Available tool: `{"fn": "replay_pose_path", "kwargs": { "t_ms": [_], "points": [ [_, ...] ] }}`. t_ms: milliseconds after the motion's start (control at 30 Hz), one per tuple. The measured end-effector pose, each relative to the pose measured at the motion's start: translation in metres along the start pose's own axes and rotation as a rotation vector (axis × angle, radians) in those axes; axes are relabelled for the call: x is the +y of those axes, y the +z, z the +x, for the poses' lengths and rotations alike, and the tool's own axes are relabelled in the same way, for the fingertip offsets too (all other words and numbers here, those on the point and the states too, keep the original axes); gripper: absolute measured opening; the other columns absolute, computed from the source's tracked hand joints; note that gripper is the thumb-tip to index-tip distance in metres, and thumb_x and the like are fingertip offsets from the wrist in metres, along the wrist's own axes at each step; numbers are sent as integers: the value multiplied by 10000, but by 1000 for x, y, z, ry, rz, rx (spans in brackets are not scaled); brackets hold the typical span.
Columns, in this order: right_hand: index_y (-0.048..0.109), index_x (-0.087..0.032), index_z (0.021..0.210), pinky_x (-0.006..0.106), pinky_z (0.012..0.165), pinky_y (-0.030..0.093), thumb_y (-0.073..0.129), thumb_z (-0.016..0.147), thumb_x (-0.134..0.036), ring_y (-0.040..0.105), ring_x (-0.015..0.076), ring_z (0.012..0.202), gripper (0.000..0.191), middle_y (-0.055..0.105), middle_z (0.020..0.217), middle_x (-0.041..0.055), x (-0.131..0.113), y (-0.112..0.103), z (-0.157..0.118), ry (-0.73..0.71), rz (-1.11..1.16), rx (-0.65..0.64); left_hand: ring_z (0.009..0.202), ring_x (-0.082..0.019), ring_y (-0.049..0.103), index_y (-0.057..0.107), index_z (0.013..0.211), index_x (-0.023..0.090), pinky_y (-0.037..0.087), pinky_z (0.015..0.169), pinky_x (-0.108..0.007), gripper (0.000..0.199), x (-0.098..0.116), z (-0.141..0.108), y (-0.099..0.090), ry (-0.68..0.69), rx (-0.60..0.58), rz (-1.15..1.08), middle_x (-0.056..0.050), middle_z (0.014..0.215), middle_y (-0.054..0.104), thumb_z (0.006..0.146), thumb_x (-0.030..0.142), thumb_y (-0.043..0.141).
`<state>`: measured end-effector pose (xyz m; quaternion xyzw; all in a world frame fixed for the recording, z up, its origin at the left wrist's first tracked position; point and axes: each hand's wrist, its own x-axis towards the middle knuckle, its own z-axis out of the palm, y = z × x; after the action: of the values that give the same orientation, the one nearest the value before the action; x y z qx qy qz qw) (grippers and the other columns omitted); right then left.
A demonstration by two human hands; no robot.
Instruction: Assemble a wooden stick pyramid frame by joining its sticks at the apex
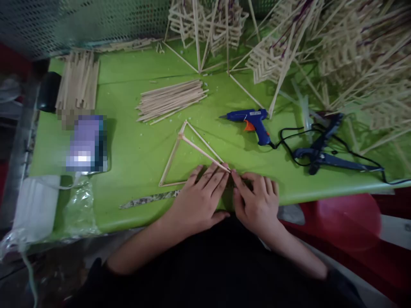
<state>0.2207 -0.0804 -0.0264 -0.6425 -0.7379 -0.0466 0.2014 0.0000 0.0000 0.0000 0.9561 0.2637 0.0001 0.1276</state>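
Note:
A triangular frame of thin wooden sticks (171, 159) lies on the green table, with one long stick slanting from its top corner to the right corner. My left hand (201, 199) lies flat over the frame's lower right part, fingers stretched out and pressing on the sticks. At that same corner, the index fingertip of my right hand (258, 199) touches the stick ends; its thumb is apart and the other fingers are loosely bent. Both hands hide parts of the bottom stick. A flat, mottled strip with a pointed end (146, 199) sticks out beside my left hand.
A blue glue gun (252, 119) lies to the right, its black cord running past dark-blue cutters (321, 156). Behind are loose sticks (171, 100) and several built stick structures (266, 60). A stick bundle (78, 79) and blurred-out phone (85, 143) are left. The green table (128, 149) ends near me.

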Motion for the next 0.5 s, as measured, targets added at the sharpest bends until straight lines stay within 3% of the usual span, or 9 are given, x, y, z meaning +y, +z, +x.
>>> {"fn": "replay_pose_path", "kwargs": {
  "t_ms": [300,500],
  "points": [
    [599,-247,1707,474,839,409,694,1049,-196,609,304,994,666,730,1233,127,0,0,-1,4,4,-24,1806,-391,361,413,1805,11,218,1508,-555,1018,-2,3,-1,16,28,-83,-228,1910,389,1087,666,717],
    [632,-243,1669,475,842,411,695,1059,-183,612,306,1008,616,733,1248,132,1,-2,1,7,21,-32,1801,-397,368,443,1789,1,217,1512,-563,993,-1,5,-6,5,13,-112,-230,1899,410,1072,619,743]
  ]
}}
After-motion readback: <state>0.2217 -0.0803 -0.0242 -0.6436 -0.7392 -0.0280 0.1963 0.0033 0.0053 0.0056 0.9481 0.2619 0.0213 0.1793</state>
